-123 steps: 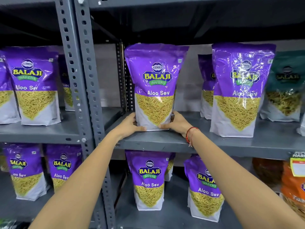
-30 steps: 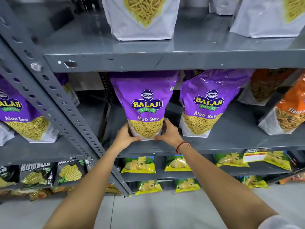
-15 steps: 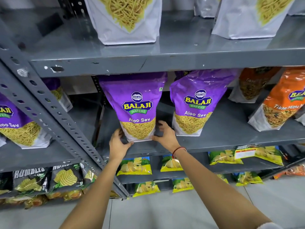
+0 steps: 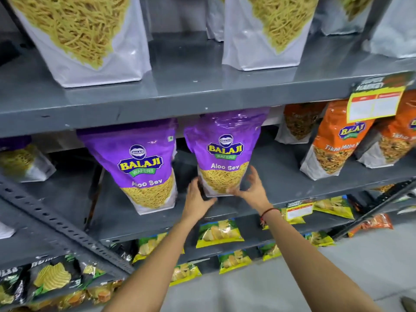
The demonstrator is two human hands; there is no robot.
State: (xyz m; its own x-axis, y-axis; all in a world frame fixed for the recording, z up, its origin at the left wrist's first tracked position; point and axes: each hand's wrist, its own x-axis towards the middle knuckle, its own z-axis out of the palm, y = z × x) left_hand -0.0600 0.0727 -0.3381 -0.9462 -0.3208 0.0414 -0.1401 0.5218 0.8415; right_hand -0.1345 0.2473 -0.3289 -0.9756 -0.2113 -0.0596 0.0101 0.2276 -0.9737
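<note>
Two purple Balaji Aloo Sev bags stand side by side on the middle grey shelf [image 4: 281, 176]. Both my hands are at the foot of the right bag [image 4: 225, 154]. My left hand [image 4: 198, 197] lies against its lower left edge with fairly straight fingers. Spread, loosely curved fingers of my right hand [image 4: 252, 185] cup its lower right corner, the thumb at the bottom front. Both hands are motion-blurred. Nothing touches the left bag [image 4: 144, 167].
Orange Balaji bags [image 4: 337, 143] stand to the right on the same shelf. More sev bags [image 4: 90, 41] fill the shelf above. A yellow price tag [image 4: 373, 104] hangs from that shelf's edge. Green and yellow chip packets [image 4: 219, 233] lie on lower shelves. A slotted grey upright [image 4: 56, 221] runs diagonally at left.
Both hands have let go of the left purple bag and shifted right to the neighbouring one. The view has swung right and closer; a second earlier they held the left bag.
</note>
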